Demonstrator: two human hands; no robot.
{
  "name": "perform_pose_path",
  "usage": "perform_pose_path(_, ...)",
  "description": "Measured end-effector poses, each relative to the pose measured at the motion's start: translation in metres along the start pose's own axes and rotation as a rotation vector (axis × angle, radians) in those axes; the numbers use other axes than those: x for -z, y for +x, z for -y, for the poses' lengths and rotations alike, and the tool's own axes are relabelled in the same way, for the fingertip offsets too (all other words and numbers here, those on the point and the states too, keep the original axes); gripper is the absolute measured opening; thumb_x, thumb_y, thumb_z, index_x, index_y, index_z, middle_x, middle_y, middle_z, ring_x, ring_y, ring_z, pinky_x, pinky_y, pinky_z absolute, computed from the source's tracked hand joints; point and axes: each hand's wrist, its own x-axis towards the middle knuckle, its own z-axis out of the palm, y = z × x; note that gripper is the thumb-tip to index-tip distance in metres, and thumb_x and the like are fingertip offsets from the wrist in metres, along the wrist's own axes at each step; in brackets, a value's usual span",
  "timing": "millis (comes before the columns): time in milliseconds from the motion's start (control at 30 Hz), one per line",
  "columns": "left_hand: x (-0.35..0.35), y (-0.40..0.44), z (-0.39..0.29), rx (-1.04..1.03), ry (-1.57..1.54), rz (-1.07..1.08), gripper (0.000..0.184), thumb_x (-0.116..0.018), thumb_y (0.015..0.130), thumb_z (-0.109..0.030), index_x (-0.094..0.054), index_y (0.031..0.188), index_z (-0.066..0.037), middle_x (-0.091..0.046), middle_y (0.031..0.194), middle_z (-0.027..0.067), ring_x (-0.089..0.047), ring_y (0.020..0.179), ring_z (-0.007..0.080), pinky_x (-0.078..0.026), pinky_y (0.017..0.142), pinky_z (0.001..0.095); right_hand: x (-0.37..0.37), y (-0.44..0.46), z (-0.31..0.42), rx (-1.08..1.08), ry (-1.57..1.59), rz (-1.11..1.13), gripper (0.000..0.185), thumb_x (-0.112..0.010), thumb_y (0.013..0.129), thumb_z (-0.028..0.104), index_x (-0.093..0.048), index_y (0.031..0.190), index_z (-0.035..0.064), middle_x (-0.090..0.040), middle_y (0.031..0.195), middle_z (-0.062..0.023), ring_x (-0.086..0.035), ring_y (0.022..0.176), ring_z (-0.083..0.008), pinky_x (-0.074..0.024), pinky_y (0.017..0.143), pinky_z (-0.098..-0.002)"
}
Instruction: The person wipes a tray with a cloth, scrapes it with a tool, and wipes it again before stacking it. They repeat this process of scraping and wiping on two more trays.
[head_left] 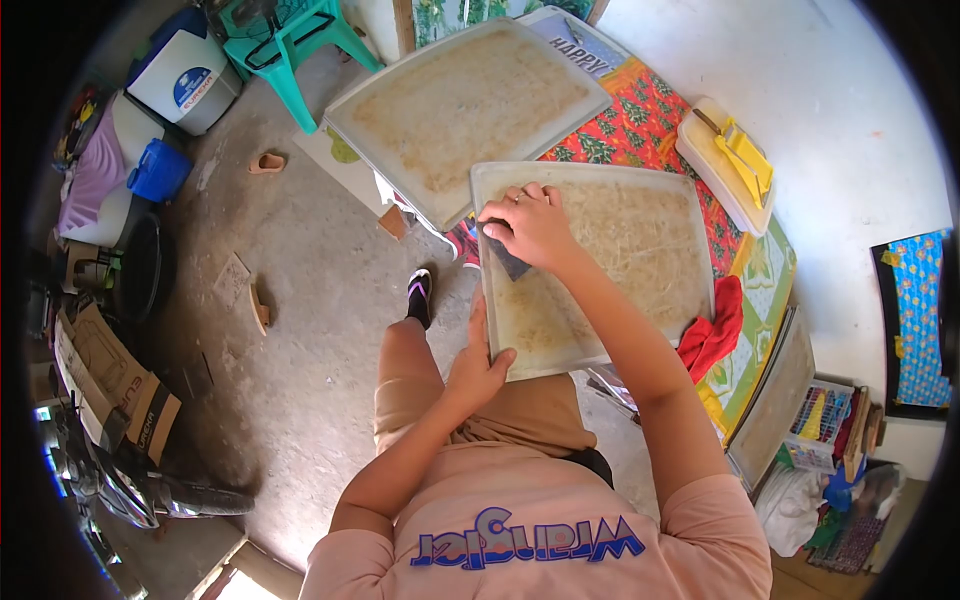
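A shallow, pale tray (640,235) with a brown-stained, streaked surface lies at the table's near edge, its lower side close to my lap. My left hand (478,368) grips its left corner, thumb on top and fingers along the side. Pressed on the tray's left part, my right hand (532,226) has its fingers curled over a dark grey flat piece (510,262) that looks like sandpaper. Another similar stained tray (470,105) rests further back, its near end by the first one's top left corner.
On the red patterned tablecloth (640,120) at right stands a lidded container (715,165) with a yellow-handled tool (745,160) on it. A red cloth (715,325) lies by the tray. A green stool (290,55) stands at back left. Cardboard (120,385) leans at left.
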Motion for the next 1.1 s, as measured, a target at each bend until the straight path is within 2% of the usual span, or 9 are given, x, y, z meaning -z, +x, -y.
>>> perform_pose_path(33,0.001,0.0,-0.002,0.006,-0.007,0.014,0.091,-0.061,0.086,-0.013,0.0,0.154,-0.01,-0.029,0.151,0.0271,-0.059,0.109,0.0468,-0.049,0.089,0.045,0.001,0.002,-0.001,-0.002,-0.031,-0.023,0.009,-0.07,0.081,0.03,-0.069,0.089,0.028,-0.062,0.087,0.0041,-0.052,0.093,-0.0203,-0.0328,0.086,-0.0425)
perform_pose_path(67,0.002,0.0,-0.004,0.017,-0.011,0.022,0.091,-0.061,0.086,-0.013,0.0,0.154,-0.01,-0.026,0.153,0.0265,-0.058,0.11,0.0469,-0.049,0.09,0.0451,0.002,0.005,-0.002,-0.006,-0.062,-0.044,0.008,-0.07,0.081,0.03,-0.069,0.088,0.0277,-0.061,0.086,0.0043,-0.052,0.093,-0.02,-0.0326,0.086,-0.0423)
perform_pose_path(133,0.001,-0.001,-0.003,0.006,0.007,0.006,0.091,-0.062,0.087,-0.012,-0.001,0.154,-0.011,-0.037,0.126,0.0207,-0.059,0.095,0.0384,-0.048,0.081,0.0407,0.003,0.006,-0.005,-0.008,-0.092,-0.051,0.006,-0.07,0.081,0.029,-0.069,0.087,0.0274,-0.06,0.085,0.0046,-0.052,0.093,-0.0194,-0.0321,0.086,-0.042)
perform_pose_path(167,-0.001,0.0,0.003,-0.018,0.029,-0.022,0.092,-0.063,0.087,-0.012,-0.001,0.155,-0.012,-0.051,0.098,0.0154,-0.06,0.078,0.0298,-0.047,0.072,0.0363,0.003,0.006,-0.006,-0.005,-0.09,-0.039,0.005,-0.069,0.082,0.029,-0.069,0.086,0.0273,-0.06,0.085,0.0046,-0.051,0.093,-0.0192,-0.0318,0.086,-0.0419)
perform_pose_path(233,-0.004,0.0,0.011,-0.05,0.047,-0.056,0.092,-0.064,0.087,-0.012,-0.001,0.155,-0.014,-0.064,0.07,0.0105,-0.061,0.062,0.0213,-0.047,0.063,0.0318,0.004,0.007,-0.006,0.021,-0.089,-0.033,0.003,-0.069,0.082,0.028,-0.068,0.085,0.027,-0.059,0.084,0.0045,-0.051,0.092,-0.0189,-0.0314,0.087,-0.0418)
perform_pose_path(800,-0.006,-0.001,0.011,-0.022,0.037,-0.06,0.093,-0.064,0.087,-0.011,-0.001,0.155,-0.015,-0.064,0.07,0.0107,-0.06,0.061,0.022,-0.046,0.061,0.0324,0.007,0.012,-0.002,0.106,-0.093,-0.103,0.002,-0.069,0.08,0.027,-0.07,0.079,0.0256,-0.057,0.08,0.0031,-0.05,0.09,-0.0186,-0.031,0.09,-0.0408)
perform_pose_path(900,-0.007,0.0,0.012,-0.038,0.03,-0.067,0.093,-0.064,0.087,-0.011,0.0,0.155,-0.014,-0.062,0.068,0.0103,-0.06,0.06,0.0222,-0.046,0.061,0.0326,0.009,0.014,0.0,0.117,-0.063,-0.114,0.004,-0.072,0.075,0.024,-0.068,0.075,0.0233,-0.061,0.081,0.0017,-0.051,0.091,-0.0187,-0.0325,0.088,-0.0414)
perform_pose_path(1000,-0.004,-0.002,0.005,-0.021,0.05,-0.049,0.093,-0.064,0.087,-0.012,0.001,0.155,-0.014,-0.063,0.068,0.0105,-0.06,0.06,0.0225,-0.046,0.061,0.0327,0.008,0.017,-0.002,0.123,-0.115,-0.11,0.002,-0.07,0.079,0.027,-0.07,0.079,0.025,-0.057,0.08,0.0031,-0.05,0.09,-0.0184,-0.0314,0.09,-0.0412)
perform_pose_path(1100,-0.007,0.0,0.014,-0.06,0.035,-0.063,0.094,-0.064,0.087,-0.012,0.001,0.155,-0.013,-0.062,0.068,0.0104,-0.06,0.06,0.0227,-0.046,0.061,0.0328,0.011,0.019,-0.001,0.146,-0.095,-0.109,0.004,-0.072,0.076,0.024,-0.068,0.075,0.0219,-0.061,0.082,0.0016,-0.051,0.092,-0.0185,-0.0329,0.09,-0.0421)
